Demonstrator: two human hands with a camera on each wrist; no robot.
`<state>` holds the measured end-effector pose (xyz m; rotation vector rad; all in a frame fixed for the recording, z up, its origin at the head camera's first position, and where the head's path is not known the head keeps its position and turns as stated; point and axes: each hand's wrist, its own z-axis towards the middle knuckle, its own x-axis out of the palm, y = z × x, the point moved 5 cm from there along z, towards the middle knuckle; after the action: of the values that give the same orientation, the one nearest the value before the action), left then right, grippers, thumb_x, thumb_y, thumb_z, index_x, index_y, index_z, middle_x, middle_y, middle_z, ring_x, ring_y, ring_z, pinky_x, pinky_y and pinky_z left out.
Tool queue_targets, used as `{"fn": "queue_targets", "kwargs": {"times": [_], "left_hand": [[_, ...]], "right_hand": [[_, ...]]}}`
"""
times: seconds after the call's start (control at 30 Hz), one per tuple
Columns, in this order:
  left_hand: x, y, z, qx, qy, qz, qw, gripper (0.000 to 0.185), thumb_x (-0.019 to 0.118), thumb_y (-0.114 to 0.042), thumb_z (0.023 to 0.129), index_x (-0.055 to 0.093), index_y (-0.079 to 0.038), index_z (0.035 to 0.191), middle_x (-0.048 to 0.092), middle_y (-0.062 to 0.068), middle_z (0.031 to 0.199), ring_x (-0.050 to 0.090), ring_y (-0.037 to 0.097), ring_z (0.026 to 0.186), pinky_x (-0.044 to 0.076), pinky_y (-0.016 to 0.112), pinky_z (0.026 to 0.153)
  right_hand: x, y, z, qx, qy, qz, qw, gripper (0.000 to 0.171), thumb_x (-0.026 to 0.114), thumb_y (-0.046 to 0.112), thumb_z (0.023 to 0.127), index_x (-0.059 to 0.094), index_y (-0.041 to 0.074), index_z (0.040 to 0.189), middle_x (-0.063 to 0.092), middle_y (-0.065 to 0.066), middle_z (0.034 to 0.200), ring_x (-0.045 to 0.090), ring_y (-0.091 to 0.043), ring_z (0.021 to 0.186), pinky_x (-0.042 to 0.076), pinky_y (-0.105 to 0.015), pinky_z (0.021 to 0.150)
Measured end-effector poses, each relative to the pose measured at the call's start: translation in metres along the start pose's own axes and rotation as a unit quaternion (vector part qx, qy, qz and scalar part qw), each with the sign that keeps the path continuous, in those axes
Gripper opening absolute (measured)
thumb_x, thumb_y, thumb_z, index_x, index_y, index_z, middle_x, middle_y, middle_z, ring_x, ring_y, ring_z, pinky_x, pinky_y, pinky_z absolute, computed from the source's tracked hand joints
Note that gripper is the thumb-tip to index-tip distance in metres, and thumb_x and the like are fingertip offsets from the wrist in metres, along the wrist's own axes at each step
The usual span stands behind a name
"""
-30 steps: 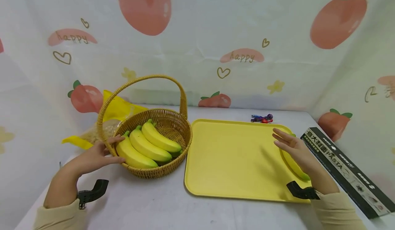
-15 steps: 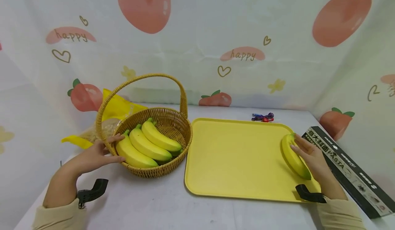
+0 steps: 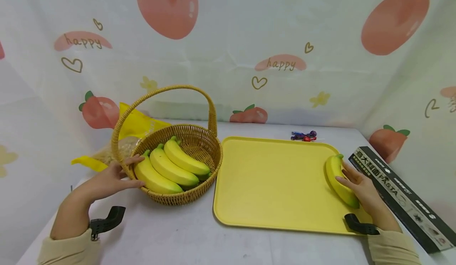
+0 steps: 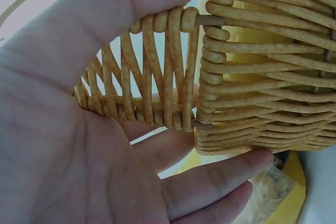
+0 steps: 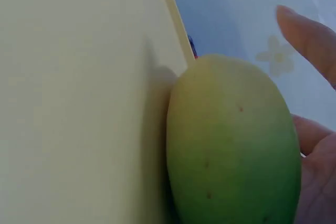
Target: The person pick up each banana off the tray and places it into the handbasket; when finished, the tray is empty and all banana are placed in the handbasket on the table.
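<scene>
So the person's right hand [image 3: 358,186] is wrapped around a single banana [image 3: 338,180] lying on the yellow tray [image 3: 270,186], right along the tray's right edge. The fingers curl over its outer side, and in the wrist view the banana fills most of the frame with its green end closest. Their left hand [image 3: 114,178] grips the near-left rim of the wicker basket [image 3: 192,138], thumb on the inside and fingers outside against the weave. Three more bananas [image 3: 169,170] lie side by side in that basket, which sits on the table just left of the tray. A long black pasta box [image 3: 399,194] lies along the table's right edge, and a couple of wrapped candies [image 3: 303,136] sit past the tray's far edge.
</scene>
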<state>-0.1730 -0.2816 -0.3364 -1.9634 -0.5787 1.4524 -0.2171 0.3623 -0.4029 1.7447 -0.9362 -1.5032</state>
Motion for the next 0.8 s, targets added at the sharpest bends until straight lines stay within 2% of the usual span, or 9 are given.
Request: {"fn": "queue_targets", "kwargs": {"times": [0.07,0.13,0.23,0.3,0.47,0.67,0.8], "left_hand": [[0.0,0.0,0.0,-0.001,-0.001,0.002,1.0,0.078,0.067,-0.035,0.084,0.027,-0.011,0.147,0.012,0.031,0.15,0.031,0.059,0.125,0.042,0.062,0.09],[0.0,0.001,0.0,-0.004,0.0,0.005,1.0,0.078,0.067,-0.035,0.084,0.028,-0.012,0.147,0.012,0.03,0.15,0.031,0.059,0.125,0.042,0.062,0.089],[0.001,0.001,0.0,-0.011,0.001,0.007,0.9999,0.079,0.067,-0.036,0.084,0.026,-0.013,0.147,0.011,0.032,0.149,0.031,0.059,0.125,0.042,0.062,0.089],[0.0,0.001,0.0,-0.01,0.001,0.007,0.9999,0.079,0.067,-0.036,0.084,0.026,-0.014,0.147,0.011,0.033,0.149,0.031,0.058,0.125,0.042,0.062,0.089],[0.0,0.0,0.0,-0.005,0.001,0.006,1.0,0.08,0.067,-0.035,0.084,0.024,-0.014,0.148,0.01,0.035,0.148,0.031,0.058,0.125,0.042,0.063,0.088],[0.001,0.001,-0.001,-0.011,0.0,0.012,0.9999,0.08,0.067,-0.037,0.084,0.024,-0.014,0.148,0.008,0.035,0.147,0.031,0.059,0.125,0.042,0.063,0.088],[0.0,0.0,-0.001,-0.002,-0.002,0.006,1.0,0.079,0.067,-0.034,0.084,0.026,-0.012,0.147,0.011,0.032,0.149,0.03,0.059,0.125,0.042,0.062,0.089]], "right_hand": [[0.0,-0.004,0.001,0.004,0.009,0.009,1.0,0.075,0.051,0.036,0.095,0.005,0.01,0.149,0.006,-0.021,0.153,0.013,-0.018,0.143,0.032,0.004,0.082],[0.0,-0.009,0.001,-0.008,0.018,0.024,1.0,0.075,0.052,0.032,0.095,0.005,0.009,0.149,0.006,-0.018,0.154,0.022,0.003,0.137,0.033,0.004,0.082],[0.0,-0.014,0.002,-0.038,0.025,0.045,0.998,0.074,0.053,0.024,0.095,0.005,0.008,0.149,0.007,-0.016,0.155,0.03,0.026,0.115,0.035,0.003,0.082],[0.0,-0.015,0.001,-0.057,0.028,0.04,0.997,0.075,0.054,0.022,0.095,0.006,0.006,0.149,0.008,-0.018,0.155,0.031,0.032,0.101,0.034,0.003,0.082],[0.002,-0.015,0.0,-0.063,0.035,0.005,0.997,0.078,0.055,0.024,0.094,0.004,0.004,0.149,0.006,-0.026,0.153,0.025,0.03,0.107,0.03,0.004,0.084],[0.004,-0.012,0.0,-0.08,0.039,0.005,0.996,0.079,0.055,0.02,0.094,0.001,0.003,0.149,0.003,-0.029,0.152,0.022,0.024,0.115,0.027,0.005,0.086],[0.004,-0.012,0.001,-0.083,0.041,-0.003,0.996,0.08,0.056,0.019,0.093,0.0,0.004,0.149,0.003,-0.028,0.152,0.022,0.025,0.113,0.028,0.005,0.085]]}}
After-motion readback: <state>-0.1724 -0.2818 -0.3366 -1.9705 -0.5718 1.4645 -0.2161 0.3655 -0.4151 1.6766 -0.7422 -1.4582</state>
